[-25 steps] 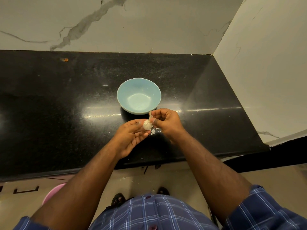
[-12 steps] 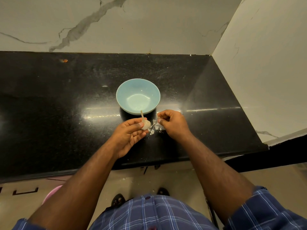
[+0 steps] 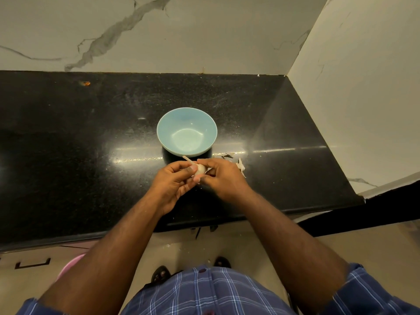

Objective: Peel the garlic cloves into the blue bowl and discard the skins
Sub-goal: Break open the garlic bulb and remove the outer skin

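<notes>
I've got the small white papery garlic bulb (image 3: 200, 169) pinched between both hands, just in front of the empty pale-blue round ceramic bowl (image 3: 186, 131) on the black polished stone counter (image 3: 68, 142). Left hand (image 3: 173, 181) grips it from the left with thumb and fingers curled round it; right hand (image 3: 221, 176) pinches the other side. Loose white skin flakes (image 3: 240, 165) lie just right of my right hand. Advice: keep the left grip steady, peel in strips, work low over the counter so skins land together, and drop cloves in only once bare.
</notes>
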The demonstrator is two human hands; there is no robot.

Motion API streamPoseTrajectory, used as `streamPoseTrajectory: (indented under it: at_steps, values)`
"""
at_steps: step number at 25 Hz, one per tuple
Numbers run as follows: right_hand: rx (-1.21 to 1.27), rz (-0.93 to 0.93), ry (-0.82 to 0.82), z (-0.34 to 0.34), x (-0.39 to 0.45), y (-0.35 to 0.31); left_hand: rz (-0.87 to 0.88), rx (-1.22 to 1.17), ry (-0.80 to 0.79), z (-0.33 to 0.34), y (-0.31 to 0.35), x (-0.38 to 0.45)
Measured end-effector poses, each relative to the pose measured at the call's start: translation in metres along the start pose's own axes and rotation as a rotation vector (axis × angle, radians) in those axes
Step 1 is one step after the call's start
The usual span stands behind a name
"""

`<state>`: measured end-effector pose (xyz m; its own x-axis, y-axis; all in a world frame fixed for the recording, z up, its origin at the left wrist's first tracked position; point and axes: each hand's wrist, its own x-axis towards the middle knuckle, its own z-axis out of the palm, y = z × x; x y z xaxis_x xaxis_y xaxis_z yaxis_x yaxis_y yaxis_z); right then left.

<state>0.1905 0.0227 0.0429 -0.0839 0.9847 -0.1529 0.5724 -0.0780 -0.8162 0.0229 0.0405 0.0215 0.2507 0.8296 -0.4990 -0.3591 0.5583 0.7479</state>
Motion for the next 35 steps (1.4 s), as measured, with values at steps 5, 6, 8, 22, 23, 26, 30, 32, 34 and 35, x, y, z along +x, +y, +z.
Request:
streamPoseTrajectory:
  at_steps: [5,6,8,22,23,26,30,32,34,35]
  values:
    - [0.177,0.062,0.152,0.006,0.009,0.006,0.021,0.029,0.066,0.001,-0.004,0.0]
    - [0.15,0.062,0.155,0.004,0.011,0.007,0.023,0.016,0.07,0.001,-0.006,0.0]
    - [0.135,0.069,0.118,0.002,0.014,0.007,0.025,-0.02,0.055,0.001,-0.006,-0.001]
    - [-0.102,0.104,0.196,-0.026,0.011,0.008,-0.001,-0.083,0.077,0.001,-0.008,0.001]
    - [-0.127,0.048,0.226,-0.024,0.009,0.003,0.004,-0.081,0.08,0.001,-0.007,0.001]
    - [-0.082,0.042,0.104,-0.008,0.003,-0.007,0.023,-0.055,0.06,0.006,-0.007,-0.001]
    - [0.088,0.096,0.089,0.004,0.006,0.0,0.056,-0.001,0.053,0.009,-0.007,-0.004]
    - [0.147,0.132,0.116,0.003,0.008,0.002,0.062,0.004,0.063,0.009,-0.007,-0.005]
    - [0.248,0.175,0.124,0.003,0.009,0.001,0.073,-0.009,0.074,0.009,-0.008,-0.006]
    - [0.293,0.191,0.127,0.004,0.01,0.0,0.079,-0.016,0.082,0.009,-0.008,-0.006]
